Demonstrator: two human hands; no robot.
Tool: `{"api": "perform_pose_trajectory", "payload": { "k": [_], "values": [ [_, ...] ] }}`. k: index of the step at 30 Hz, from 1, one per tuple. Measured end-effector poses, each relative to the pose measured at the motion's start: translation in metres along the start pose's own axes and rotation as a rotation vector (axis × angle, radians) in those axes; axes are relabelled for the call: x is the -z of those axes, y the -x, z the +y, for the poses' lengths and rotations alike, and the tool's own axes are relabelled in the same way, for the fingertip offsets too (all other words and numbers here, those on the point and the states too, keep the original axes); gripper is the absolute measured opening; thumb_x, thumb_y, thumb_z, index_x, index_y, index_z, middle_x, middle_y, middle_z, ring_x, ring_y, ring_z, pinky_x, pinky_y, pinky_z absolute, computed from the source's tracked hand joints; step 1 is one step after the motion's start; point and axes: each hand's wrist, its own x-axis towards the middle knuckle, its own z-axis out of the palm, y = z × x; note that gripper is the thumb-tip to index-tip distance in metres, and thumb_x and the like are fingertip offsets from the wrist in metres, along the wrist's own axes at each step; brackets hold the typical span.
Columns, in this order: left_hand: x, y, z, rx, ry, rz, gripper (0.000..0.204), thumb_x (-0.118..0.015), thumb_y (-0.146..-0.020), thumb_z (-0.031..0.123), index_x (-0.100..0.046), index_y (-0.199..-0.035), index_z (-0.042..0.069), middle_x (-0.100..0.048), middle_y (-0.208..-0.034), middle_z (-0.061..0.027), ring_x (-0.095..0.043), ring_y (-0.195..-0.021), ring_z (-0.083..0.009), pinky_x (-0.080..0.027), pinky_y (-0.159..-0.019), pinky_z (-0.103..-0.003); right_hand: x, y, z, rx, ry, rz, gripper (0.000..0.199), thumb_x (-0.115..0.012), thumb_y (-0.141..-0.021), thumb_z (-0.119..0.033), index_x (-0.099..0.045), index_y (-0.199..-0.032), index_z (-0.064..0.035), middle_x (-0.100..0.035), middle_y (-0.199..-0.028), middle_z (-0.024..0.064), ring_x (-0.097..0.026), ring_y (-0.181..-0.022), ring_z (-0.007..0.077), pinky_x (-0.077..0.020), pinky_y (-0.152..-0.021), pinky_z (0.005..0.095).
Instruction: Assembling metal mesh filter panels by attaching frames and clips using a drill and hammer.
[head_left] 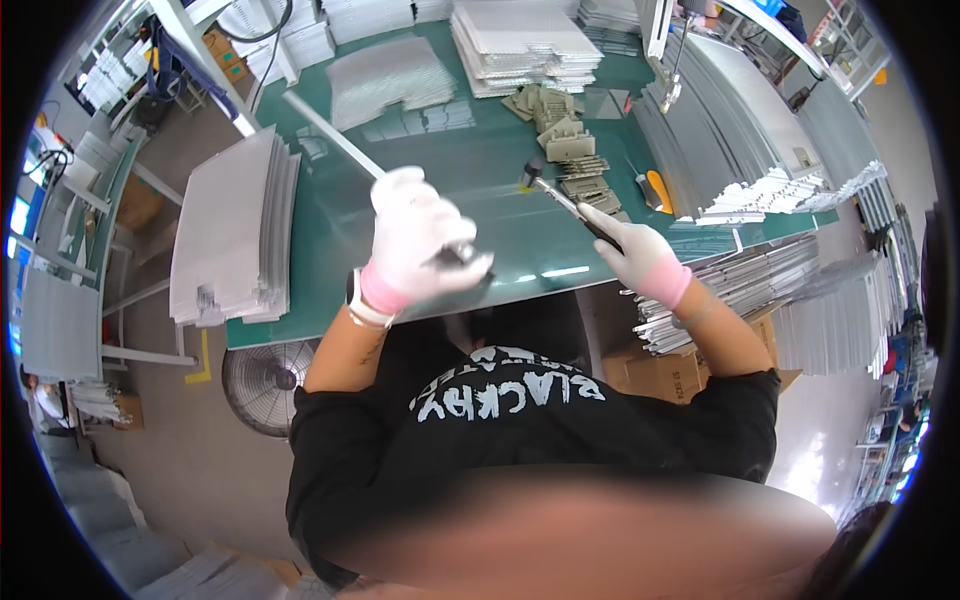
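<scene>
My left hand (415, 240), in a white glove with a pink cuff, is closed around one end of a long thin metal strip (330, 135) that reaches up and left across the green table (480, 170). My right hand (640, 255), gloved the same way, grips the dark handle of a small hammer (555, 192) whose head hovers over the table's middle. Both hands are over the near edge of the table, about a forearm's width apart.
Stacks of grey corrugated sheets lie at the left edge (235, 230), far centre (525, 45) and right (750, 280). Small grey-green brackets (575, 150) sit beyond the hammer, with a yellow-handled cutter (655, 190) beside them. A floor fan (265, 385) and cardboard boxes (660, 375) stand below.
</scene>
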Motion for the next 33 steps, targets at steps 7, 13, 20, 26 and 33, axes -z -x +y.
{"api": "perform_pose_trajectory", "payload": {
  "k": [7,13,20,26,33],
  "values": [
    [0.016,0.162,-0.005,0.250,0.211,-0.336,0.044,-0.088,-0.060,0.030,-0.048,-0.067,0.015,-0.056,-0.071,-0.0013,-0.055,-0.070,-0.0267,-0.042,-0.072,-0.043,-0.068,-0.014,0.068,-0.031,0.107,0.037,0.058,-0.063,-0.090,-0.013,-0.049,-0.147,-0.0166,-0.064,-0.108,0.0192,-0.063,-0.101,0.0398,-0.0512,-0.089,0.0469],
    [0.051,0.210,0.013,0.537,0.214,-0.413,0.058,-0.086,-0.070,0.034,-0.060,-0.115,0.007,-0.062,-0.114,-0.0113,-0.056,-0.112,-0.0346,-0.041,-0.102,-0.047,-0.071,-0.039,0.064,0.062,0.186,0.097,0.050,-0.067,-0.087,-0.017,-0.057,-0.135,-0.0046,-0.061,-0.116,0.0189,-0.058,-0.111,0.0379,-0.0468,-0.098,0.0460],
    [0.060,0.196,0.000,1.255,-0.248,-0.806,0.044,-0.059,-0.097,0.043,-0.069,-0.083,0.003,-0.067,-0.076,-0.0201,-0.066,-0.076,-0.0394,-0.052,-0.073,-0.048,-0.101,-0.035,-0.003,0.355,-0.001,0.015,0.045,-0.071,-0.082,-0.016,-0.063,-0.125,-0.0037,-0.061,-0.124,0.0218,-0.056,-0.118,0.0419,-0.0438,-0.103,0.0494],
    [0.033,0.243,0.035,1.774,0.610,-0.556,0.052,-0.054,-0.103,0.046,-0.070,-0.106,-0.003,-0.073,-0.085,-0.0072,-0.072,-0.077,-0.0172,-0.056,-0.070,-0.031,-0.140,-0.017,-0.016,0.379,0.120,-0.034,0.052,-0.074,-0.081,-0.025,-0.063,-0.131,-0.0127,-0.053,-0.139,0.0221,-0.045,-0.131,0.0454,-0.0336,-0.111,0.0566],
    [0.014,0.259,0.047,1.820,0.786,-0.036,0.043,-0.058,-0.104,0.037,-0.066,-0.116,-0.004,-0.072,-0.098,-0.0092,-0.071,-0.079,-0.0162,-0.056,-0.072,-0.026,-0.139,-0.019,-0.013,0.394,0.176,-0.020,0.051,-0.076,-0.078,-0.024,-0.065,-0.127,-0.0144,-0.055,-0.138,0.0178,-0.047,-0.129,0.0407,-0.0348,-0.108,0.0544]
  ]
}}
